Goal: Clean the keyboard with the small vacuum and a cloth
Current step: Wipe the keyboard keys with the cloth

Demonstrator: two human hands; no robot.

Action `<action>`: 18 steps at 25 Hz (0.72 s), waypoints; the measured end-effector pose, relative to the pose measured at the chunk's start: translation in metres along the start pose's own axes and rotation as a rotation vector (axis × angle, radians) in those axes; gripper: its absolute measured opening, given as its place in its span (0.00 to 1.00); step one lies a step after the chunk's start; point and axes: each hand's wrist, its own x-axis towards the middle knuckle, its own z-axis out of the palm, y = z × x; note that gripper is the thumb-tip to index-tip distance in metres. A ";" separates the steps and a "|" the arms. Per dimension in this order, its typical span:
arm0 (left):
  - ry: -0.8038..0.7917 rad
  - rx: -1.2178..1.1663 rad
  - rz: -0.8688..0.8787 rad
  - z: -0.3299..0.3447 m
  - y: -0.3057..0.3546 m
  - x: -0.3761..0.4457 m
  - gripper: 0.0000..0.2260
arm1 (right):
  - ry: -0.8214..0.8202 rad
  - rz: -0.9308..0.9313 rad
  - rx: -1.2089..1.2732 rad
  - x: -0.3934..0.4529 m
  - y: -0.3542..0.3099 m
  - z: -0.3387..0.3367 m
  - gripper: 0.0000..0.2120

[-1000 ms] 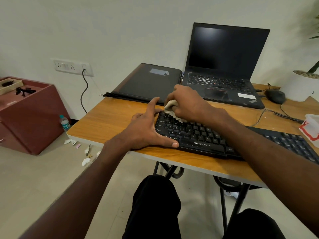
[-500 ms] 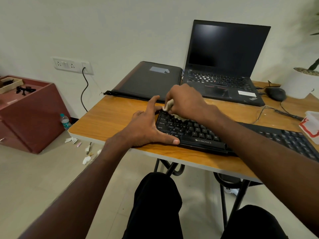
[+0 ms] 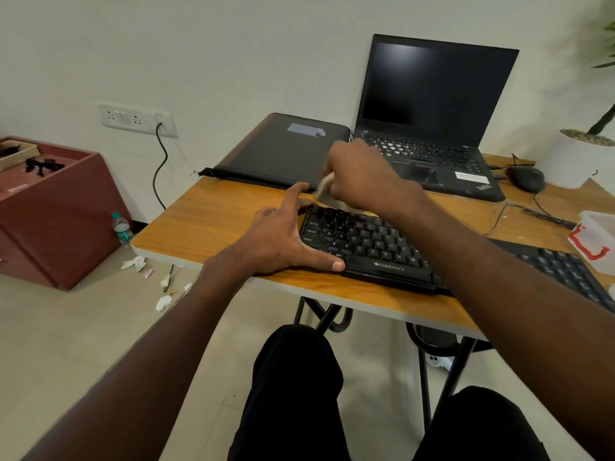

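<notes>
A black keyboard [image 3: 369, 247] lies along the front of the wooden table [image 3: 213, 224], running off to the right. My left hand [image 3: 283, 237] rests against its left end, fingers spread, thumb along the front edge and forefinger at the far corner. My right hand [image 3: 362, 176] is blurred above the keyboard's far left corner and grips a small pale cloth [image 3: 324, 184], most of it hidden under the fingers. No vacuum is in view.
An open black laptop [image 3: 429, 134] and a dark sleeve [image 3: 283, 151] lie behind the keyboard. A mouse [image 3: 525, 178], cables, a white plant pot [image 3: 572, 158] and a white box [image 3: 597, 237] sit at right. A red cabinet [image 3: 50, 211] stands left, litter on the floor.
My right hand has lifted with the cloth from the keyboard's top-left keys to just beyond its far edge. My left hand has stayed braced at the keyboard's left end.
</notes>
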 end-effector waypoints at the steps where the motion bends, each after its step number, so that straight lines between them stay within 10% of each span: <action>1: 0.010 -0.003 0.003 0.000 -0.001 0.000 0.68 | -0.023 -0.015 0.044 -0.003 -0.004 0.001 0.11; 18: -0.004 0.033 -0.003 -0.001 0.003 -0.002 0.69 | -0.066 0.035 0.027 -0.003 -0.002 0.008 0.12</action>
